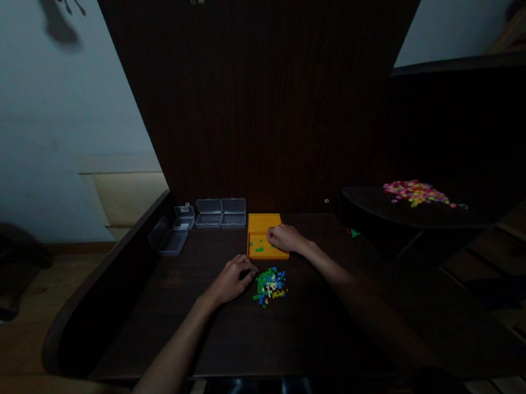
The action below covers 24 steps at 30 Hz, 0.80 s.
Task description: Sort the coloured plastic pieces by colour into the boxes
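Now | left hand [231, 280] touches coloured pieces pile [270, 286], grip curled, contents untellable | right hand [286, 237] rests on orange tray [256, 226], grip untellable | desk [211, 328]

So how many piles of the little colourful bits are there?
2. The near pile lies right beside the left hand. The far pile sits on the side table off to the right. A few loose green bits lie in the orange tray too.
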Available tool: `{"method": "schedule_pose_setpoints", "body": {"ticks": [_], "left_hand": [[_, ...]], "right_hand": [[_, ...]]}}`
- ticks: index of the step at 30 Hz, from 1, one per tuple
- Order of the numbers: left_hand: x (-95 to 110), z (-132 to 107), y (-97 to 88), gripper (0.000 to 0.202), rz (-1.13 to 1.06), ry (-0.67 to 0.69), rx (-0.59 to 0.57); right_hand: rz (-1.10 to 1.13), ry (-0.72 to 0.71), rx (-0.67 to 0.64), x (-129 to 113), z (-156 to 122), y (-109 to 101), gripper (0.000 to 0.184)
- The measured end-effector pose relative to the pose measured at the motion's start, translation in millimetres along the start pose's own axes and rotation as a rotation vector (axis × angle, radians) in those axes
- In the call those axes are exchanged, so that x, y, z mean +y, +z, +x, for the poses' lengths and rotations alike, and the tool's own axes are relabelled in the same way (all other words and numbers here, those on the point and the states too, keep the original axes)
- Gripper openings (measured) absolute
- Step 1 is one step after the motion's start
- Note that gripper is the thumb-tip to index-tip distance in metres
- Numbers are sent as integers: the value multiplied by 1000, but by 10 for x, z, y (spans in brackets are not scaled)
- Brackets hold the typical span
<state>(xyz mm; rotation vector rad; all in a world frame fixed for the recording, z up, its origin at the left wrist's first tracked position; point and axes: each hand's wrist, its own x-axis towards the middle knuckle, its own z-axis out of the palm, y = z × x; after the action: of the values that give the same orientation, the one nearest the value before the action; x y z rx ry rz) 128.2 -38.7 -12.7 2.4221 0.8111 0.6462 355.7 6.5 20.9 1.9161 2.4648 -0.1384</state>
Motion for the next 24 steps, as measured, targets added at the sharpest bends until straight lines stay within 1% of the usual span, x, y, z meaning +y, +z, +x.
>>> {"method": "schedule_pose_setpoints", "body": {"ticks": [8,16,18,21,24], "left_hand": [[-8,-10,3,20,7,13,-7],[-18,-12,1,20,17,5,-13],[-13,-11,-3,20,17,5,-14],[-19,-14,2,20,11,9,-4],[-30,-19,17,19,-2,18,13]], "right_hand": [[-42,-72,12,-25,-71,-40,32],[-53,-70,32,20,-84,-90,35],[-20,-67,58,41,-111,-109,35],[86,-78,99,62,-199,-126,33],[183,-128,101,56,-333,-108,30]]}}
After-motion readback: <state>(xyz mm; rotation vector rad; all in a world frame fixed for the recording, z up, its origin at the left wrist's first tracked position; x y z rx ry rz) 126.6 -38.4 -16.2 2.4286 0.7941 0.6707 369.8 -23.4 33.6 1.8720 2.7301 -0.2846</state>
